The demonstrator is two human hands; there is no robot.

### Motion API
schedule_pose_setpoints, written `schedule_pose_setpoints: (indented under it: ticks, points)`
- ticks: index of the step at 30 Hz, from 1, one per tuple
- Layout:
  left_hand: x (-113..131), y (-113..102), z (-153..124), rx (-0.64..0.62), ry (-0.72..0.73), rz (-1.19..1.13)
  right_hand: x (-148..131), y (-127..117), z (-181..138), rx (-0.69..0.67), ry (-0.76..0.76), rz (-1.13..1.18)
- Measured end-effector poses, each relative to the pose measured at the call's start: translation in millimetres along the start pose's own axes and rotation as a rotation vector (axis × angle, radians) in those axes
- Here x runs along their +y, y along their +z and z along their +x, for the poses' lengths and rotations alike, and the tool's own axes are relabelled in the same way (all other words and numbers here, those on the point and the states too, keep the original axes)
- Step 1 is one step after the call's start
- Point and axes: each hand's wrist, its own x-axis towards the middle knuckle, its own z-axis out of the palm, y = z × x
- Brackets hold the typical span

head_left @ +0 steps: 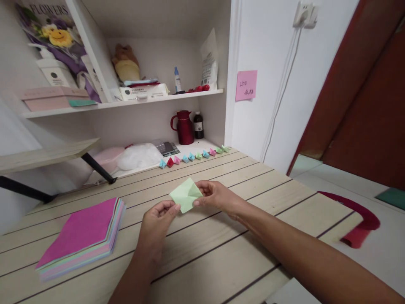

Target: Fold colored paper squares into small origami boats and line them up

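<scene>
A light green sheet of origami paper (186, 194), folded into a small square and turned like a diamond, is held up above the striped wooden table (202, 261). My left hand (160, 217) pinches its lower left corner between thumb and fingers. On the other side, my right hand (213, 195) grips the right corner with the thumb in front. Creases cross the face of the paper. Left of my hands lies a thick stack of coloured paper (84, 230), magenta on top. Several small folded paper pieces (191, 156) stand in a row along the table's far edge.
Behind the table, a white shelf unit (229, 105) holds a red jug (184, 128), a dark bottle (198, 125) and a clear plastic bag (141, 157). A small wooden stand (47, 158) with black legs is at the left. A pink note (246, 85) sticks to the wall.
</scene>
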Motion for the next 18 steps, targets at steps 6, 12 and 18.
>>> schedule_pose_setpoints:
  ticks: [6, 12, 18]
  points:
    - [-8.5, 3.3, 1.9, -0.037, -0.004, 0.052, -3.4, 2.5, -1.5, -0.021, -0.034, 0.018]
    - [-23.4, 7.2, 7.2, -0.039, 0.142, 0.199, 2.7, 0.0, 0.4, 0.131, -0.076, -0.356]
    - [-17.5, 7.9, 3.4, -0.018, 0.373, 0.299, -1.5, 0.9, -1.7, 0.145, -0.378, -0.832]
